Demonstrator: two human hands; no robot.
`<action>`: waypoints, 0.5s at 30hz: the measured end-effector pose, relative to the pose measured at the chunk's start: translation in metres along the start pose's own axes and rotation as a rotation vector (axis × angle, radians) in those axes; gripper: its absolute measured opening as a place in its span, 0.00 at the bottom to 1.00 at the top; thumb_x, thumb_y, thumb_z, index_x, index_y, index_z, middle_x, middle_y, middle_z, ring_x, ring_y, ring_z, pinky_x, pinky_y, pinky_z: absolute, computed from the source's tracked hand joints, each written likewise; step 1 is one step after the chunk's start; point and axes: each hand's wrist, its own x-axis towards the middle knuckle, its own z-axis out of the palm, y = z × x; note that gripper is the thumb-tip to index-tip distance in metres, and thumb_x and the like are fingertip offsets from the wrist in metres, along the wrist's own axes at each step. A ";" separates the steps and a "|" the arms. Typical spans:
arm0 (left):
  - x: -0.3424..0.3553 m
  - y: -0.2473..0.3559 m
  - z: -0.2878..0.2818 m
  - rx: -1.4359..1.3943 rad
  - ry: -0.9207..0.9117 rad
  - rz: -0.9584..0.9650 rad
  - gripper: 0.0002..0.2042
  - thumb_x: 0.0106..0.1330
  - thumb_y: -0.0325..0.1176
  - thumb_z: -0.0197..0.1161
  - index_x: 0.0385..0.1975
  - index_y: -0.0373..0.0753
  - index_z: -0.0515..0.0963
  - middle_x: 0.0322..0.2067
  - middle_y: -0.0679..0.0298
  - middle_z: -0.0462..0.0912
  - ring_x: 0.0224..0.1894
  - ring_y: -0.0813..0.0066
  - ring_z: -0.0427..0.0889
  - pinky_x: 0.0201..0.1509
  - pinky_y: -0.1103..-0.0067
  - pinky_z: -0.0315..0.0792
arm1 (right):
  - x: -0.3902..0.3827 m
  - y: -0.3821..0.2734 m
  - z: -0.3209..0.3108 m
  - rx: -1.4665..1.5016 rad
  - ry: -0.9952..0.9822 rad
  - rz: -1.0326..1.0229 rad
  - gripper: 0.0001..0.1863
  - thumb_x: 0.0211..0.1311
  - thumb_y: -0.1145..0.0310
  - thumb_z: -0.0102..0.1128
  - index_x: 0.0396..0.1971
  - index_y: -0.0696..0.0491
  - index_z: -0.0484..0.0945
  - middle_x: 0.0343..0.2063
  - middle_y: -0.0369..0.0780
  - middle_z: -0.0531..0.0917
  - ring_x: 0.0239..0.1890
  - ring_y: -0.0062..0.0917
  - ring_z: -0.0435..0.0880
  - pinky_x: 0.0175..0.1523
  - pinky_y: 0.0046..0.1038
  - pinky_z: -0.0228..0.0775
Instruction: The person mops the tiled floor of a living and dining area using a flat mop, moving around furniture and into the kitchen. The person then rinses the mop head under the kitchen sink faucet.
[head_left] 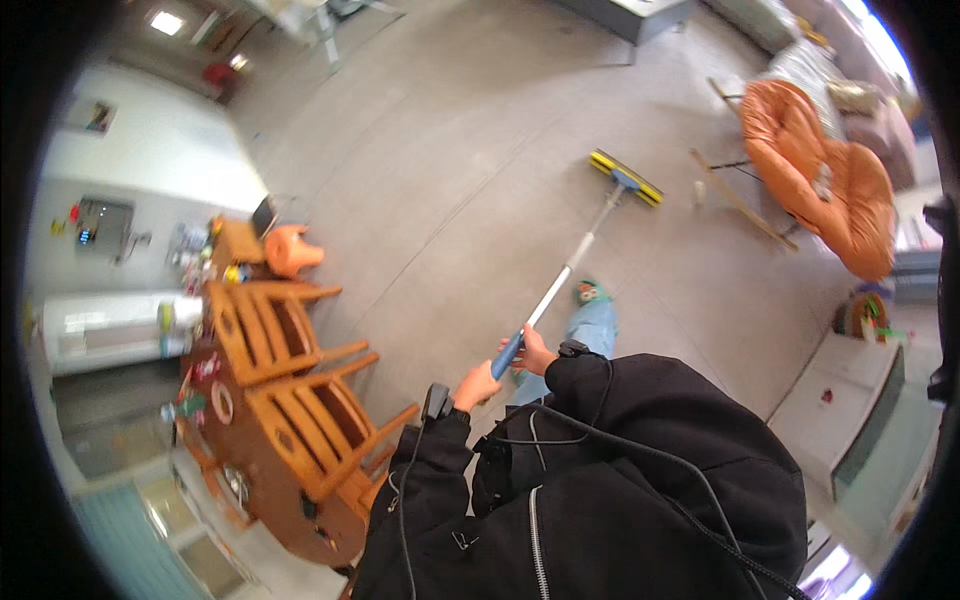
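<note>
Wooden chairs (pixel 290 430) beside brown table (pixel 262 490), grey floor (pixel 450 170)

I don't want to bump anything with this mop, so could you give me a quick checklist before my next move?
1. Both hands on the mop: ok, left hand at the grip's near end, right hand farther up.
2. Head away from the orange chair: ok, floor shows between it and the rocker.
3. No loose things near the head: not ok, a small pale object is to its right.
4. Shoe off the pole: ok, there is a visible gap.
5. Pole joint locked: cannot tell.
6. Floor dry: cannot tell.
</note>
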 end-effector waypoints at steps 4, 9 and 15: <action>-0.108 -0.077 0.004 -0.577 -0.187 -0.244 0.13 0.46 0.36 0.60 0.29 0.39 0.66 0.13 0.66 0.69 0.12 0.78 0.70 0.12 0.80 0.63 | 0.002 0.107 0.019 0.051 0.128 0.075 0.23 0.55 0.59 0.47 0.44 0.58 0.55 0.34 0.48 0.67 0.34 0.40 0.73 0.36 0.47 0.69; -0.135 -0.078 0.031 -0.738 -0.186 -0.244 0.06 0.56 0.35 0.52 0.26 0.40 0.71 0.13 0.73 0.65 0.11 0.86 0.61 0.13 0.86 0.54 | 0.005 0.124 -0.002 -0.042 0.158 0.095 0.17 0.56 0.64 0.44 0.37 0.61 0.55 0.26 0.48 0.68 0.25 0.39 0.74 0.32 0.47 0.71; -0.025 0.042 0.002 -0.482 0.001 0.054 0.15 0.49 0.34 0.60 0.35 0.38 0.66 0.11 0.67 0.66 0.08 0.81 0.63 0.07 0.83 0.54 | -0.002 -0.025 -0.004 -0.082 0.084 -0.200 0.17 0.57 0.61 0.46 0.37 0.58 0.57 0.27 0.46 0.71 0.27 0.36 0.76 0.31 0.41 0.72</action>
